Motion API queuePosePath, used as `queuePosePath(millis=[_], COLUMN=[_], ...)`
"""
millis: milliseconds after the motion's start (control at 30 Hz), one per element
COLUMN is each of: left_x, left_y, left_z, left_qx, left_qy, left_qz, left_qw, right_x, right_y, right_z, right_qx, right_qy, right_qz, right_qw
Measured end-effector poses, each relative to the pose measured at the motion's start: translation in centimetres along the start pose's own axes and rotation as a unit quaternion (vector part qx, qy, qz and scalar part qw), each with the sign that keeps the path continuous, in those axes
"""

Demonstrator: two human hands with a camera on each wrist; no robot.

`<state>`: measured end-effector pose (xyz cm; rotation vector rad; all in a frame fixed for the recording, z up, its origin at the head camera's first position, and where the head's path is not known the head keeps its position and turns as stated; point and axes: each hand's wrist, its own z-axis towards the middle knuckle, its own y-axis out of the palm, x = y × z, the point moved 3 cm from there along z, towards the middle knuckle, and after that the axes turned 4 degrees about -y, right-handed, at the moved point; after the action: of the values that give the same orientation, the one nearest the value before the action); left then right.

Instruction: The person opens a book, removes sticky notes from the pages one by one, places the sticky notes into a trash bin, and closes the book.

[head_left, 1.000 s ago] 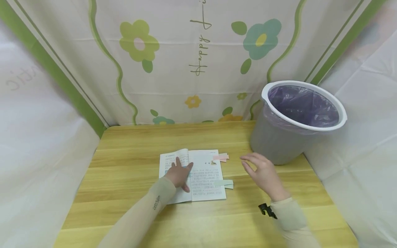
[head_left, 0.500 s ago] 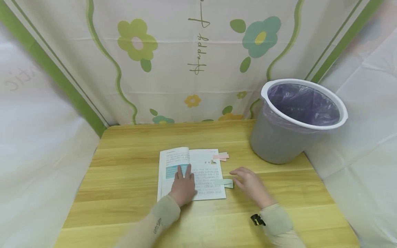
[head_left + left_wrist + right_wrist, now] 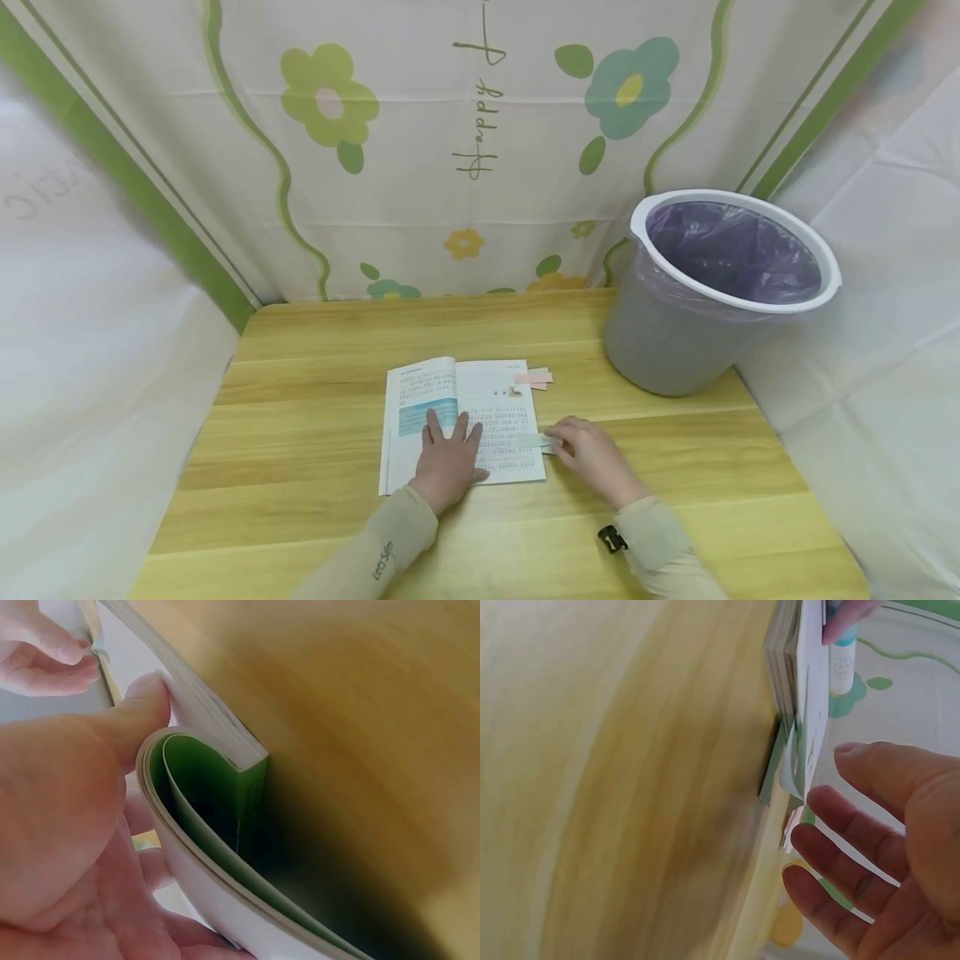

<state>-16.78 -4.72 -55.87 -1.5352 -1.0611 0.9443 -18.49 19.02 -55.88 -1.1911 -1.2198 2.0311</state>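
An open book (image 3: 483, 377) lies on the wooden table, its left side raised and bowed, as the left wrist view shows with the green inside of its cover (image 3: 206, 765). My left hand (image 3: 447, 468) presses on the pages near the fold, fingers spread. A pale green sticky tab (image 3: 529, 440) sticks out from the book's right edge. My right hand (image 3: 592, 454) is at that tab, fingertips right at its outer end. Up close in the right wrist view, thumb and fingers (image 3: 825, 802) stand apart while the tab (image 3: 791, 769) curls up beside them.
Pink sticky tabs (image 3: 536, 379) jut from the upper right edge of the book. A grey bin (image 3: 667, 342) with a white rim and purple liner stands at the table's back right. Floral cloth (image 3: 405, 192) hangs behind the table (image 3: 322, 342).
My right hand has come left and down to the green tab. The left hand has shifted toward the lower right across the pages, uncovering the blue box on the left page.
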Motion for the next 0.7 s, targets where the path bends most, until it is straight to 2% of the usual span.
queuePosePath(millis=[267, 500, 700], left_x=[-0.1, -0.1, 0.0], left_y=[0.3, 0.5, 0.4], left_z=[0.1, 0.1, 0.1], left_qx=[0.011, 0.006, 0.010], left_qy=[0.000, -0.007, -0.006], left_qz=[-0.011, -0.031, -0.029], left_qw=[0.9999, 0.9995, 0.9995], right_x=[-0.2, -0.4, -0.3], right_y=[0.8, 1.0, 1.4], right_z=[0.2, 0.6, 0.7], right_qx=[-0.005, -0.007, -0.008], right_qy=[-0.020, -0.065, -0.084], right_qz=[-0.026, -0.057, -0.087], right_qw=[0.9995, 0.9962, 0.9927])
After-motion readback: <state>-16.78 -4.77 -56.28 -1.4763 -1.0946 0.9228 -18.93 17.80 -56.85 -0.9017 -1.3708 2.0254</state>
